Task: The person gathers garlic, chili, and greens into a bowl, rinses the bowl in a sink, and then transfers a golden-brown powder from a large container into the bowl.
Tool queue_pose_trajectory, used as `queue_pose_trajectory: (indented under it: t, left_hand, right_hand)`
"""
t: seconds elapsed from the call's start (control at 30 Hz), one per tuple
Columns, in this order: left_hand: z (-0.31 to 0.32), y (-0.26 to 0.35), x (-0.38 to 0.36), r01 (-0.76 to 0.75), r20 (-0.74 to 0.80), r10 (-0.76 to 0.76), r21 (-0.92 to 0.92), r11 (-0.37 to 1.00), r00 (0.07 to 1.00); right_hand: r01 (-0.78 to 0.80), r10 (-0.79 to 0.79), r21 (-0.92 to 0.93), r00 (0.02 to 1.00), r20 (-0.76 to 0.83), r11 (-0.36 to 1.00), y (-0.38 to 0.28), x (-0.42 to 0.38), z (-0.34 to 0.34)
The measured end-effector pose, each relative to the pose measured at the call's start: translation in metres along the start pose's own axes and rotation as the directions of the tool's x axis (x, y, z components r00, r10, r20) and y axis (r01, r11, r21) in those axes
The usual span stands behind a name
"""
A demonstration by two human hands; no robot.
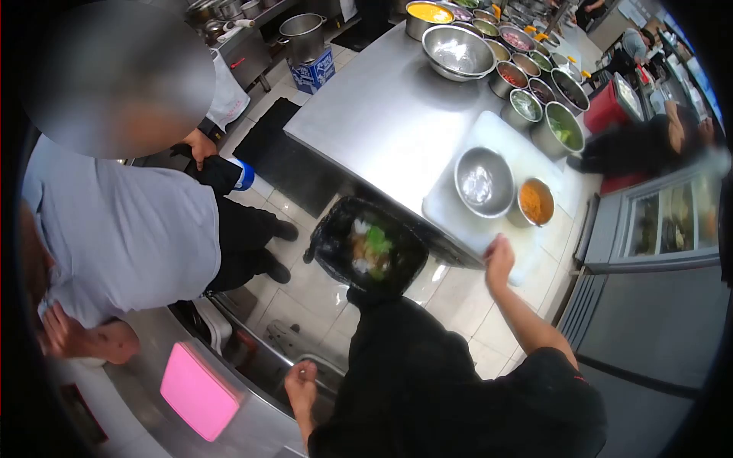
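My left hand (301, 384) hangs low beside the steel counter's edge, its fingers curled in and nothing showing in them. With fingers bent closed, my right hand (500, 261) is at the near edge of a white cutting board (443, 195). On that board stand an empty steel bowl (485, 183) and, to its right, a smaller steel container of shredded orange food (536, 201). Below the table edge, in front of my legs, a black-lined bin (328, 263) holds green and pale food scraps.
Several steel containers of ingredients (561, 130) line the table's far right, beside stacked steel bowls (458, 53). At left stands a person in a grey shirt (130, 229), holding a dark item with a blue end. A pink lid (198, 389) lies on the left counter. A fridge (657, 290) is at right.
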State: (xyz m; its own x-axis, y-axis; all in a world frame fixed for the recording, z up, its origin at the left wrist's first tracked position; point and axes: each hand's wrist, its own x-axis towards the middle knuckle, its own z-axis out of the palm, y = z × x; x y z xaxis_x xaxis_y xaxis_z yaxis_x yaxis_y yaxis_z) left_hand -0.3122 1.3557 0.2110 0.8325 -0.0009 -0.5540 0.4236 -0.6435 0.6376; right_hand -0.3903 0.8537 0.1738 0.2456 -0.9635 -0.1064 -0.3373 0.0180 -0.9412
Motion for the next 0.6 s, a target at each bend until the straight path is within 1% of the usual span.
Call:
queue_pose_trajectory:
  t: [0.03, 0.07, 0.1, 0.13, 0.2, 0.23, 0.3, 0.37, 0.4, 0.5, 0.53, 0.6]
  left_hand:
    - [0.006, 0.004, -0.01, -0.029, -0.022, 0.031, 0.068, 0.997, 0.999]
    - [0.01, 0.017, -0.021, -0.053, -0.046, 0.06, 0.132, 0.99, 0.997]
    - [0.017, 0.021, -0.032, -0.068, -0.074, 0.083, 0.194, 0.979, 0.994]
    - [0.026, 0.007, -0.036, -0.067, -0.078, 0.08, 0.159, 0.985, 0.994]
    - [0.046, -0.021, -0.046, -0.08, -0.097, 0.093, 0.13, 0.988, 0.991]
    - [0.056, -0.033, -0.052, -0.088, -0.111, 0.101, 0.118, 0.989, 0.989]
    - [0.077, -0.046, -0.073, -0.042, -0.09, 0.056, 0.151, 0.988, 0.994]
    - [0.097, -0.056, -0.091, -0.006, -0.054, 0.017, 0.203, 0.979, 0.998]
    - [0.106, -0.061, -0.103, -0.037, -0.045, 0.049, 0.229, 0.973, 0.998]
    - [0.124, -0.055, -0.144, 0.042, 0.007, -0.044, 0.186, 0.982, 0.999]
    - [0.132, -0.064, -0.152, 0.075, 0.01, -0.078, 0.176, 0.982, 0.997]
    - [0.144, -0.073, -0.169, 0.122, -0.006, -0.123, 0.173, 0.977, 0.992]
  right_hand:
    - [-0.034, 0.043, 0.091, 0.994, -0.105, 0.995, 0.008, 0.015, -0.013]
    - [0.005, 0.014, 0.094, 0.978, -0.208, 0.996, 0.01, 0.029, -0.025]
    - [-0.054, 0.1, 0.158, 0.948, -0.302, 0.986, 0.011, 0.046, -0.038]
    - [-0.057, 0.115, 0.177, 0.932, -0.343, 0.983, 0.004, 0.061, -0.051]
    - [-0.087, 0.12, 0.102, 0.915, -0.385, 0.991, 0.002, 0.098, -0.069]
    - [-0.152, 0.191, 0.148, 0.933, -0.306, 0.977, -0.007, 0.111, -0.076]
    - [-0.298, 0.331, 0.217, 0.934, -0.135, 0.93, -0.032, 0.13, -0.089]
    - [-0.31, 0.328, 0.182, 0.941, -0.08, 0.933, -0.014, 0.159, -0.099]
    - [-0.316, 0.33, 0.168, 0.942, -0.057, 0.934, -0.006, 0.166, -0.1]
    - [-0.363, 0.409, 0.389, 0.912, -0.04, 0.847, -0.002, 0.157, -0.094]
    - [-0.383, 0.439, 0.444, 0.898, -0.025, 0.81, -0.009, 0.143, -0.091]
    - [-0.421, 0.467, 0.509, 0.883, 0.041, 0.751, 0.002, 0.142, -0.09]
